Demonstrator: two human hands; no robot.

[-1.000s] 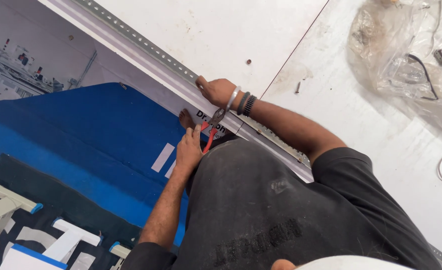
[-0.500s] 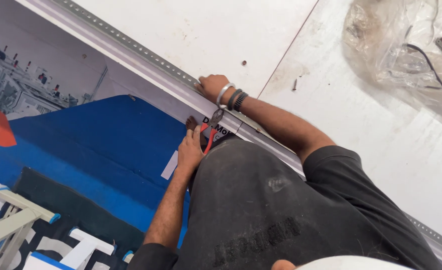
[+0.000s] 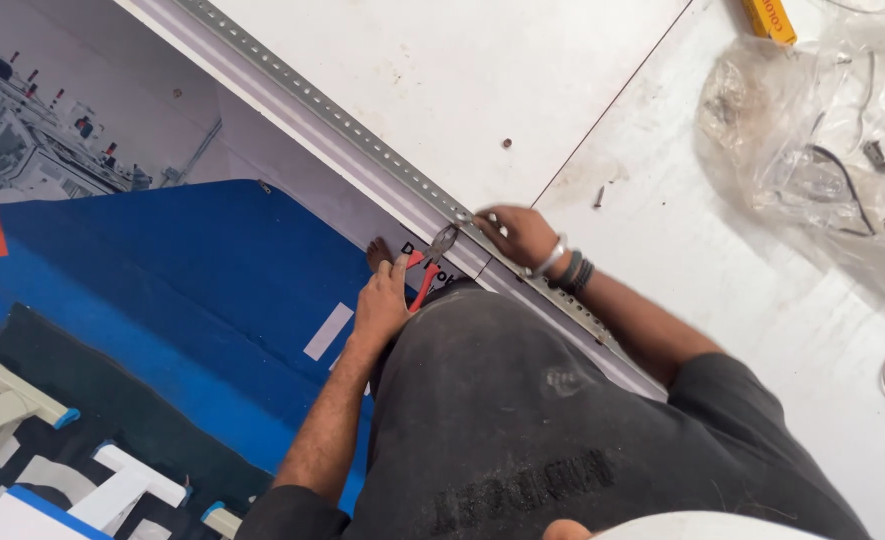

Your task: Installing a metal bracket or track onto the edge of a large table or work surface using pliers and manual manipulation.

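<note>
Pliers (red-handled) in left hand, over blue banner.

Rail: runs from 11 o'clock to 4 o'clock, between banner and floor panels.
Left hand: on the banner at centre, holding pliers whose tip meets the rail.
Right hand: on the rail, just at 2 o'clock of the pliers.
Plastic bag: on the panels at 2 o'clock, well apart.
Screw: between right hand and bag.

White floor, blue banner, plastic bag
</note>
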